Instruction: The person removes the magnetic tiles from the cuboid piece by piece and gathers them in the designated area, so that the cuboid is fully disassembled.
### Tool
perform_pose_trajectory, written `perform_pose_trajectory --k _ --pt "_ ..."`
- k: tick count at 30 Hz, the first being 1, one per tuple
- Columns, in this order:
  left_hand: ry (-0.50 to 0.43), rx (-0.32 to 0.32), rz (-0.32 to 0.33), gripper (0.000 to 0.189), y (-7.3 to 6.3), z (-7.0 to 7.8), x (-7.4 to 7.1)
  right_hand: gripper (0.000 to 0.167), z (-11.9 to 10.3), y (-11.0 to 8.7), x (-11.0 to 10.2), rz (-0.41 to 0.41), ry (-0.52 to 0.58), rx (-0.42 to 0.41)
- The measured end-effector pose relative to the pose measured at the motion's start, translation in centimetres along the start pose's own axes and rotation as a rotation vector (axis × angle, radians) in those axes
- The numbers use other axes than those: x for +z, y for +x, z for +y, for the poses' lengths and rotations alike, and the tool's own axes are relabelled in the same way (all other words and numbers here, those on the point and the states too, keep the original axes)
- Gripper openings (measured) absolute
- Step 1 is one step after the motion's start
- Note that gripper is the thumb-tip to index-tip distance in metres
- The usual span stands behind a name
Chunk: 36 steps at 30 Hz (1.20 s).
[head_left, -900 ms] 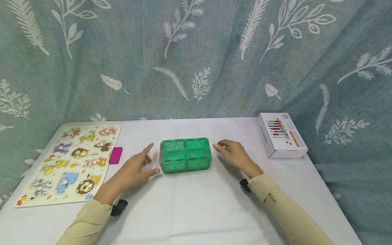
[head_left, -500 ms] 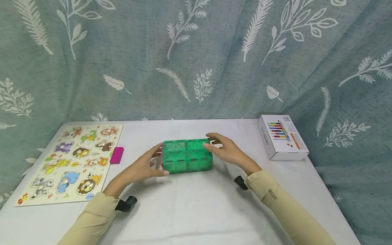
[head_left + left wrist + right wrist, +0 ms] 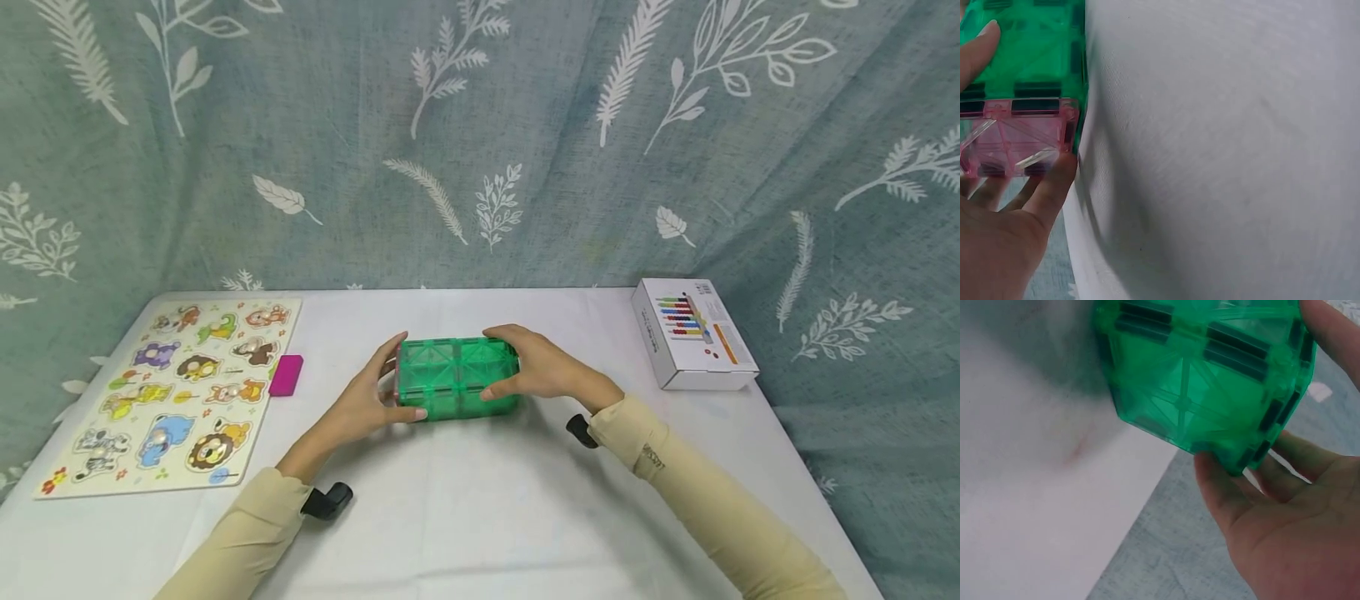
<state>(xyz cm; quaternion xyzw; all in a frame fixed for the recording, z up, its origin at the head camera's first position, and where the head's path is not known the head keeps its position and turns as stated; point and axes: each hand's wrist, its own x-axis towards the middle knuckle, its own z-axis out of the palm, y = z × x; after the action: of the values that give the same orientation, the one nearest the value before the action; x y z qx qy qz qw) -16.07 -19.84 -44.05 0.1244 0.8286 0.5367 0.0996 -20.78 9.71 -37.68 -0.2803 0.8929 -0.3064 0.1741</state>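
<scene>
A see-through green box of magnetic tiles [image 3: 442,367] lies on the white cloth in the middle of the table. My left hand [image 3: 360,410] grips its left end, thumb on the near side and fingers round the back. That end is closed by a pink tile [image 3: 1029,134], visible in the left wrist view. Around the right end curls my right hand [image 3: 543,368], thumb at the front and fingers at the far edge. The right wrist view shows a green end tile [image 3: 1179,394] with fingers at its edge.
An animal peg puzzle board [image 3: 161,358] lies on the left, with a magenta block [image 3: 286,376] by its right edge. A white carton with an abacus picture [image 3: 693,333] stands at the right. Behind the table hangs a leaf-patterned curtain [image 3: 337,225].
Both hands have moved inward from either side of the green box and now hold its ends. The box stays about where it was.
</scene>
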Motion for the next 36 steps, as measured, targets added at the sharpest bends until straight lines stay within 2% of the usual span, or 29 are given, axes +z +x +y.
perform_pose_trajectory --k 6,10,17,25,32,36 --pt "-0.039 0.011 -0.018 0.115 0.3 0.0 -0.3 0.095 0.1 0.2 -0.2 -0.005 -0.05 -0.007" --pt "-0.049 0.005 -0.035 0.114 0.4 -0.1 -0.5 0.093 0.2 0.2 -0.1 -0.002 -0.046 -0.016" --pt "-0.045 -0.003 -0.058 0.112 0.4 0.0 -0.9 0.093 0.3 0.1 -0.1 0.014 0.003 0.009" --pt "-0.03 0.005 -0.063 0.11 0.6 0.1 -0.9 0.093 0.9 0.1 0.2 0.047 0.053 -0.004" --pt "-0.045 0.002 -0.067 0.109 0.7 0.0 -0.9 0.084 1.4 0.3 0.8 0.049 0.181 -0.006" --pt "-0.042 0.002 -0.065 0.109 0.8 -0.1 -1.0 0.082 1.7 0.3 1.0 0.06 0.214 -0.014"
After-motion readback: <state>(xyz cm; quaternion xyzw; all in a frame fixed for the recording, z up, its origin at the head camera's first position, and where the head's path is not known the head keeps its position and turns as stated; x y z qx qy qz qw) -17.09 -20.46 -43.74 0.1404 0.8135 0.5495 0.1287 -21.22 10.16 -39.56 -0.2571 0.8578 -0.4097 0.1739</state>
